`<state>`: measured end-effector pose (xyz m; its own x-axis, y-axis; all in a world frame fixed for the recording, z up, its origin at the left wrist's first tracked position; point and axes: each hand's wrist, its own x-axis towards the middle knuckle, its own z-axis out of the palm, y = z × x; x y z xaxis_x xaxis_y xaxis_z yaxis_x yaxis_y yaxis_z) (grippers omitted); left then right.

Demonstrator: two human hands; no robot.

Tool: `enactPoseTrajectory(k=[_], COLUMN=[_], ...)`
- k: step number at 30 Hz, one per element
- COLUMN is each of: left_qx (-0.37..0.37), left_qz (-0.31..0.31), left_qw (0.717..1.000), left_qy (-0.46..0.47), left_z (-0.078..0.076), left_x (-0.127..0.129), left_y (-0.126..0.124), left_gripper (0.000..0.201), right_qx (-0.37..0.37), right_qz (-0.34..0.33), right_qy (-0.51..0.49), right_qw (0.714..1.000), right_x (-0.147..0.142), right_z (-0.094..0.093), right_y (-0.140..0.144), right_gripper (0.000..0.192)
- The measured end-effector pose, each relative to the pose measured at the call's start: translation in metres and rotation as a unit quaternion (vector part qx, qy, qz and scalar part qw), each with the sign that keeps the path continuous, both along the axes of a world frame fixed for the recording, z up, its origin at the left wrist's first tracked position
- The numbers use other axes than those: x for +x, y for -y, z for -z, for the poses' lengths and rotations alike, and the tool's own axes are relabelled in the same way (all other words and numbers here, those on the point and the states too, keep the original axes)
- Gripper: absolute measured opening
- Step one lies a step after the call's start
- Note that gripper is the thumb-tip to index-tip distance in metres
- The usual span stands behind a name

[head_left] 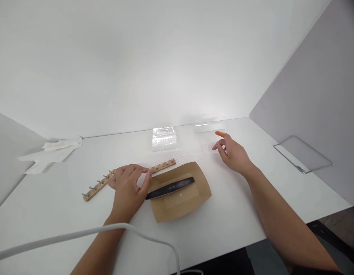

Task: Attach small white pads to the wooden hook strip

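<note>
Left hand [131,186]: thumb and index tips close together beside the tray. Right hand [233,156]: fingers loosely bent — whether either grips anything cannot be determined. Tray [204,186]: right end angled away. File [169,188]: slants across tray, lower left to upper right. Pegged strips [99,186]: either side of left hand — long axes point up-right.

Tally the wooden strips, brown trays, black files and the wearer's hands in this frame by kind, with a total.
Wooden strips: 2 (left strip, strip behind the tray)
Brown trays: 1 (the brown tray)
Black files: 1 (the black file, lying across the tray)
Hands: 2 (left hand, right hand)
Total: 6
</note>
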<state>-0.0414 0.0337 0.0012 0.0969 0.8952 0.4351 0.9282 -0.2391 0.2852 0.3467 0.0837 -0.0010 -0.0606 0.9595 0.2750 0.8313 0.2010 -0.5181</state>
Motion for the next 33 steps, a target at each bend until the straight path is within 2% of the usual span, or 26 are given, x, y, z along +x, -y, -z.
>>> enactPoseTrajectory(k=[3,6,9,11,15,21,25,28,33], left_qx=[0.0,-0.006,-0.002,-0.007,-0.017,-0.024,-0.044,-0.05,-0.053], left_qz=[0.072,0.114,0.126,0.13,0.142,0.191,0.21,0.216,0.229], left_qw=[0.997,0.993,0.992,0.991,0.989,0.981,0.976,0.975,0.972], left_qy=[0.001,-0.011,-0.024,-0.03,-0.038,-0.03,-0.029,-0.024,-0.015], left_z=[-0.001,0.0,0.001,0.001,0.001,0.003,0.001,-0.001,-0.002], left_x=[0.001,0.001,0.002,0.002,0.0,-0.005,-0.004,-0.003,-0.004], left_y=[0.001,0.003,0.004,0.004,0.003,0.001,0.0,0.0,-0.001], left_gripper=[0.022,0.018,0.015,0.014,0.015,0.017,0.019,0.019,0.018], right_qx=[0.061,0.075,0.043,0.025,0.012,0.009,0.023,0.018,0.014], right_qz=[0.04,0.096,0.165,0.213,0.279,0.318,0.284,0.201,0.053], right_qy=[0.015,0.013,-0.01,-0.029,-0.06,-0.045,-0.073,-0.077,-0.013], right_qw=[0.997,0.993,0.985,0.976,0.958,0.947,0.956,0.976,0.998], right_x=[0.007,0.022,0.034,0.039,0.048,0.064,0.073,0.075,0.059], right_z=[0.002,0.003,0.0,-0.004,-0.008,-0.004,0.0,0.004,0.008], right_y=[-0.004,-0.008,-0.009,-0.008,-0.008,-0.013,-0.014,-0.016,-0.017], right_gripper=[0.01,0.028,0.053,0.059,0.057,0.05,0.04,0.037,0.028])
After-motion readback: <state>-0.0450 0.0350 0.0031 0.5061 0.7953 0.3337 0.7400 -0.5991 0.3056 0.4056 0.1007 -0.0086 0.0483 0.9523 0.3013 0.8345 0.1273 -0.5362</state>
